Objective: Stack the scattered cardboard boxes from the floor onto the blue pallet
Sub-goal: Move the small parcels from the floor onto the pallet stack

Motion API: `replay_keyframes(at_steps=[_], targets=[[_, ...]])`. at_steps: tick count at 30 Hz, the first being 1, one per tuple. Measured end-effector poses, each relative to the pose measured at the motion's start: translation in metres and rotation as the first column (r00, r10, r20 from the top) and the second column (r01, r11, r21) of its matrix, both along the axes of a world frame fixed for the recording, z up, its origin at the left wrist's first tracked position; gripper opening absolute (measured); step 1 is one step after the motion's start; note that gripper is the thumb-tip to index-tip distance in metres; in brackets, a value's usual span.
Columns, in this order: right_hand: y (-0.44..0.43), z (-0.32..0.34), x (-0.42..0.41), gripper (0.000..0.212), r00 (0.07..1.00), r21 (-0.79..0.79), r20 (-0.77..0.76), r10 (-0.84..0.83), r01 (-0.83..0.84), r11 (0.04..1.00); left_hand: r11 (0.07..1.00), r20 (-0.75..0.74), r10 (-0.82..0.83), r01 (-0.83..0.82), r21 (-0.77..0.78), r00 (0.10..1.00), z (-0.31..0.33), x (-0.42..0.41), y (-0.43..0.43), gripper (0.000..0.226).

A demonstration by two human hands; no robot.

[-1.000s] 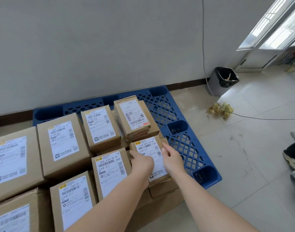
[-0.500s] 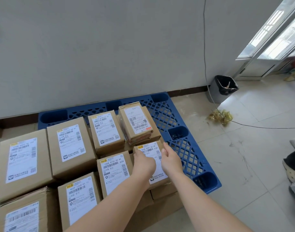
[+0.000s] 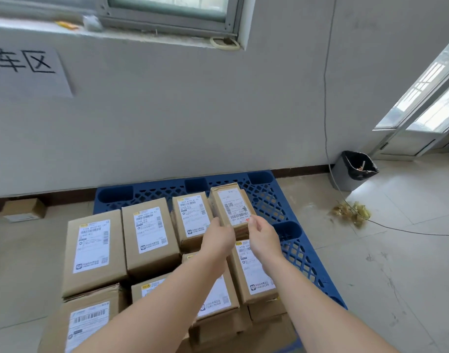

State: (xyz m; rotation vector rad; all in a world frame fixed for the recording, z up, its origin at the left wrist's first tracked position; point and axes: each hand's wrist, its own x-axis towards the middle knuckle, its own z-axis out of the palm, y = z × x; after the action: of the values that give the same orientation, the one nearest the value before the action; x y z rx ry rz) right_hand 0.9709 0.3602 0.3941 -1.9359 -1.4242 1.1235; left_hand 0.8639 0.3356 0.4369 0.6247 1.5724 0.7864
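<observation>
A blue plastic pallet [image 3: 274, 200] lies against the wall, covered with several labelled cardboard boxes. My left hand [image 3: 218, 238] and my right hand [image 3: 262, 236] grip the near end of a small flat taped box [image 3: 231, 205], which sits on top of the stack at the pallet's right middle. Just below my right hand lies another labelled box [image 3: 254, 271]. Larger boxes [image 3: 94, 250] fill the left side of the pallet.
A small cardboard box [image 3: 24, 208] sits on the floor by the wall at the left. A grey bin with a black liner [image 3: 353, 170] stands at the right, with yellow scraps [image 3: 350, 212] and a cable on the tiled floor.
Both hands left the nearer labelled box and moved forward onto the small flat box behind it. The camera tilted up, showing more wall and a window.
</observation>
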Motion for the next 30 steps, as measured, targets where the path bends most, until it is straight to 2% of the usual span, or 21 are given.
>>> replay_keyframes(at_steps=[3,9,12,22,30], targets=[[0.001,0.024,-0.026,0.034,0.999,0.043,-0.034,0.027,-0.025,0.999,0.998,-0.011,0.043,-0.042,0.054,0.999,0.02,-0.025,-0.003,0.05],[0.0,0.058,-0.096,0.035,0.992,0.146,-0.003,0.127,-0.126,0.981,0.98,-0.034,0.16,-0.154,0.127,0.987,0.042,-0.096,-0.007,0.051],[-0.002,0.066,-0.134,0.029,0.987,0.137,-0.052,0.155,-0.147,0.98,0.971,-0.053,0.202,-0.193,0.142,0.978,0.051,-0.134,-0.014,0.051],[-0.03,0.089,-0.282,0.037,0.973,0.169,-0.08,0.217,-0.202,0.965,0.938,-0.054,0.324,-0.314,0.148,0.944,0.056,-0.28,-0.053,0.051],[-0.064,0.092,-0.421,0.038,0.934,0.187,-0.071,0.35,-0.332,0.925,0.867,-0.031,0.474,-0.461,0.19,0.88,0.06,-0.414,-0.098,0.051]])
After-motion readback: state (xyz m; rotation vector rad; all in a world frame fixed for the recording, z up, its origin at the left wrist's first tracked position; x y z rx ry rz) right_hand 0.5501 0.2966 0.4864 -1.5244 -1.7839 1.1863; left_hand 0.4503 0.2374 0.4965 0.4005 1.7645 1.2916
